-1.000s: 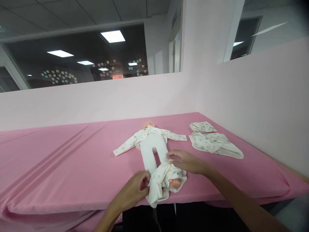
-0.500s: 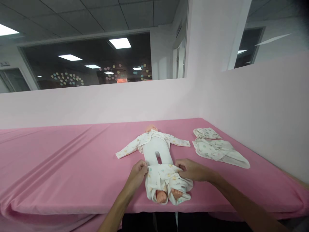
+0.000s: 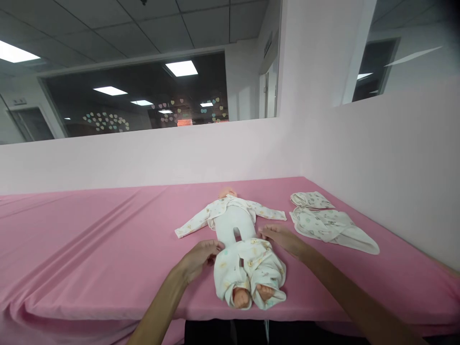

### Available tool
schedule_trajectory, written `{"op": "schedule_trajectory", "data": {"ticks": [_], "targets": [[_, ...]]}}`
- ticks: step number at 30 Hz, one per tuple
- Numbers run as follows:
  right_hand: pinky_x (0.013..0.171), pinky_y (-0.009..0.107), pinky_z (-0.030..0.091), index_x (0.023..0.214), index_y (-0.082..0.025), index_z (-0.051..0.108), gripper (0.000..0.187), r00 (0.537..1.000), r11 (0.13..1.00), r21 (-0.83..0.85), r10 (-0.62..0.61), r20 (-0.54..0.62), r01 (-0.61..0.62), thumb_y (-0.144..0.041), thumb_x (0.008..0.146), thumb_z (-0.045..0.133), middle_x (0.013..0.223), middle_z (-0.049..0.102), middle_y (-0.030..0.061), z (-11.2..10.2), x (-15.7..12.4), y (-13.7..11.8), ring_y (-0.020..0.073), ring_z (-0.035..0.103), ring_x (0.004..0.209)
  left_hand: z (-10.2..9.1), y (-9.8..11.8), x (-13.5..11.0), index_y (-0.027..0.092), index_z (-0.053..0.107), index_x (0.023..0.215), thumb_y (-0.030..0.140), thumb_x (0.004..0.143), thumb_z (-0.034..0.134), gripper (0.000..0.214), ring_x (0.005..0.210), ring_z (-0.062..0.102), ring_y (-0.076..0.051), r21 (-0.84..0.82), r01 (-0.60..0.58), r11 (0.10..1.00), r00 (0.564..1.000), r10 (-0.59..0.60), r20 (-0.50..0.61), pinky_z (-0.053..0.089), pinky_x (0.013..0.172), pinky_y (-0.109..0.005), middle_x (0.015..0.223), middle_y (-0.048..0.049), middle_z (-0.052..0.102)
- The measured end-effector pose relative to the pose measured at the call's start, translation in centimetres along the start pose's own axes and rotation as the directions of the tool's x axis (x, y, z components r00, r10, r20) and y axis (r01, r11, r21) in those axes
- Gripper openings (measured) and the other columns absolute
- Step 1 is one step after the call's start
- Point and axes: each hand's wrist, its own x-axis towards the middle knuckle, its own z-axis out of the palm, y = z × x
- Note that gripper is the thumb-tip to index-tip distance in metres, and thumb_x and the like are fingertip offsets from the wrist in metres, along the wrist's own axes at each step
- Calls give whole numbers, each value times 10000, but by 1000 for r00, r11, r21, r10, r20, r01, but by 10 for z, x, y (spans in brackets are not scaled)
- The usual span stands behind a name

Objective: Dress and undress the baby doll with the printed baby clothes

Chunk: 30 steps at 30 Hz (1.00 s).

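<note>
A baby doll [image 3: 232, 225] lies on its back on the pink table [image 3: 89, 239], head away from me, in a white patterned top with sleeves spread out. Printed trousers [image 3: 247, 268] cover its lower legs, and its bare feet stick out at the near edge. My left hand [image 3: 199, 254] grips the left side of the trousers' waistband. My right hand [image 3: 282, 238] holds the right side of the waistband at the doll's thigh, fingers pinched on the cloth.
A small folded pile of patterned baby clothes [image 3: 327, 223] lies to the right of the doll, near the pink partition wall. The table's near edge runs just below the doll's feet. Windows and ceiling lights are behind the partition.
The trousers were bunched at the doll's feet one second ago. Both hands have drawn the waistband up the legs, away from me, and the feet now poke out.
</note>
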Motion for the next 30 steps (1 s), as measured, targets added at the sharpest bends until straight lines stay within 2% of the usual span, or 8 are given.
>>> {"op": "schedule_trajectory", "data": {"ticks": [3, 6, 11, 15, 21, 26, 28, 30], "targets": [[617, 248, 394, 716, -155, 693, 209, 971, 991, -136, 46, 237, -14, -365, 708, 689, 710, 658, 15, 15, 14, -13, 128, 539, 655, 0, 5, -1, 146, 630, 874, 230, 681, 638, 210, 642, 452, -107, 75, -2, 997, 1000, 2, -3, 333, 609, -243, 743, 2, 580], [565, 218, 359, 765, -187, 696, 171, 896, 930, -356, 78, 437, 93, -346, 724, 648, 753, 656, 1, 36, 31, -27, 113, 518, 651, 4, 8, 2, 162, 588, 857, 235, 701, 648, 182, 610, 414, -94, 81, -110, 991, 991, 115, -63, 315, 594, -237, 687, 33, 533], [475, 223, 246, 621, -181, 624, 124, 854, 855, -491, 123, 505, 167, -292, 672, 641, 548, 515, -34, 63, 52, -36, 82, 376, 508, 11, -1, 12, 189, 469, 811, 265, 787, 582, 138, 609, 403, -92, 66, -276, 959, 941, 283, -187, 320, 590, -223, 667, 52, 466], [467, 214, 229, 611, -179, 585, 89, 780, 849, -497, 183, 598, 181, -234, 680, 574, 540, 445, -53, 67, 57, -37, 69, 325, 492, 14, -13, 14, 204, 416, 793, 246, 833, 513, 113, 624, 389, -93, 161, -321, 933, 897, 355, -265, 325, 577, -212, 714, 45, 465], [517, 191, 337, 774, -176, 641, 110, 678, 880, -456, 254, 690, 134, -212, 695, 573, 652, 534, -38, 71, 53, -48, 79, 439, 570, 22, -18, 7, 204, 429, 762, 215, 861, 432, 100, 721, 427, -122, 318, -375, 871, 830, 468, -304, 370, 654, -229, 781, 19, 486], [539, 185, 376, 898, -175, 657, 195, 612, 914, -405, 305, 730, 27, -236, 733, 572, 702, 579, -18, 73, 49, -48, 90, 504, 609, 17, -16, 2, 201, 482, 735, 205, 828, 471, 94, 713, 446, -136, 358, -313, 880, 840, 433, -328, 367, 645, -240, 748, 17, 515], [514, 192, 366, 899, -171, 657, 197, 639, 901, -431, 298, 709, 57, -262, 746, 572, 682, 564, -17, 73, 48, -46, 88, 488, 579, 5, -12, 7, 192, 530, 717, 201, 796, 530, 79, 705, 468, -140, 270, -257, 928, 857, 348, -379, 377, 657, -246, 732, 15, 541], [462, 202, 325, 845, -169, 656, 182, 683, 870, -481, 289, 671, 105, -305, 742, 591, 632, 526, -25, 75, 49, -45, 83, 441, 526, -11, -7, 19, 177, 585, 719, 201, 769, 594, 56, 742, 518, -155, 48, -205, 978, 860, 203, -468, 407, 711, -256, 744, -1, 587]]}}
